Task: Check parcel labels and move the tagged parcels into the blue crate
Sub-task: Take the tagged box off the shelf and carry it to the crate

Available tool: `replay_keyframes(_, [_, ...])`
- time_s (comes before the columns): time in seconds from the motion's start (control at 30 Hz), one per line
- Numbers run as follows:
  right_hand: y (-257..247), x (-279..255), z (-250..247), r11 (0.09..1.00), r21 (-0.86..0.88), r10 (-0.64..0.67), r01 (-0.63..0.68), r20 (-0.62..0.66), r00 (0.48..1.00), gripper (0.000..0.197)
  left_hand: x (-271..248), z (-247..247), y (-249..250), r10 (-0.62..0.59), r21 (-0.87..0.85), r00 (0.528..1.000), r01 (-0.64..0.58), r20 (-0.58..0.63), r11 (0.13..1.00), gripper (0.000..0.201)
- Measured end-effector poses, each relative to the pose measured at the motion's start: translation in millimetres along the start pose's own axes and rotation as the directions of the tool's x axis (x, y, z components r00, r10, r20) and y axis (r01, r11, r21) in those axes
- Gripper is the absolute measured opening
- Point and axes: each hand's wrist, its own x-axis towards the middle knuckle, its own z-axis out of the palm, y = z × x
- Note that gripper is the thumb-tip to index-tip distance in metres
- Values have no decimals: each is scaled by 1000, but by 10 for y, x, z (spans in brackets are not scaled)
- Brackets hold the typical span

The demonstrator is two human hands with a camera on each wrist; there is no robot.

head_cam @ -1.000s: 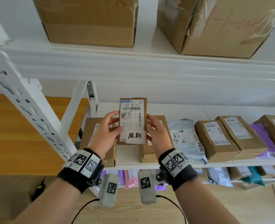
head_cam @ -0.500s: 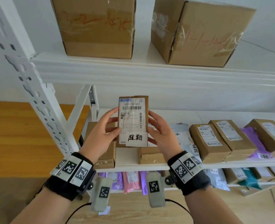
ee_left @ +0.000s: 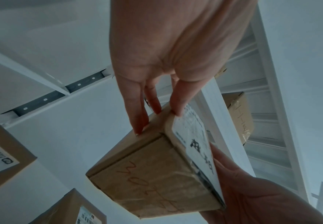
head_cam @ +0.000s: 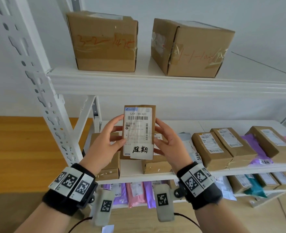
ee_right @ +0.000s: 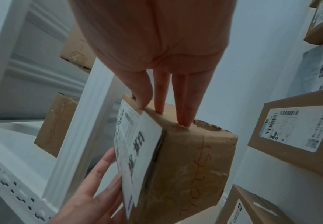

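Observation:
A small brown cardboard parcel is held upright in front of the middle shelf, its shipping label facing me. A white tag with handwritten black characters is stuck across its lower part. My left hand grips the parcel's left edge, thumb on the label. My right hand grips the right edge. The left wrist view shows my left hand on the parcel, whose end bears orange writing. The right wrist view shows my right hand on the parcel. No blue crate is in view.
Two large taped boxes stand on the upper shelf. Several labelled boxes and mailers line the middle shelf. Pink and purple mailers lie on the shelf below. A white perforated upright stands on the left.
Both hands keep hold of the parcel, which sits slightly higher against the shelf. The view has tilted up, showing more of the upper shelf boxes.

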Motion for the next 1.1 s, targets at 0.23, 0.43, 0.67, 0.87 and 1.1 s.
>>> replay_keyframes(0.23, [-70,-178,-32,999,26,-24,26,-59,998,57,-1,63,59,16,0,998,-16,66,1000,67])
replay_keyframes(0.43, [-41,-363,-116,998,57,-5,13,-127,992,58,43,202,77,50,26,988,-54,146,998,68])
replay_keyframes(0.67, [69,-748,-374,998,43,56,-45,-298,953,58,65,626,113,115,-34,948,-110,295,993,67])
replay_keyframes(0.87, [11,-1095,-730,998,29,65,-59,-436,897,62,72,1054,392,160,-64,909,-147,384,987,70])
replay_keyframes(1.1, [-65,-1499,-1229,999,-12,31,-44,-522,853,62,-1,1619,746,212,-109,866,-182,452,977,66])
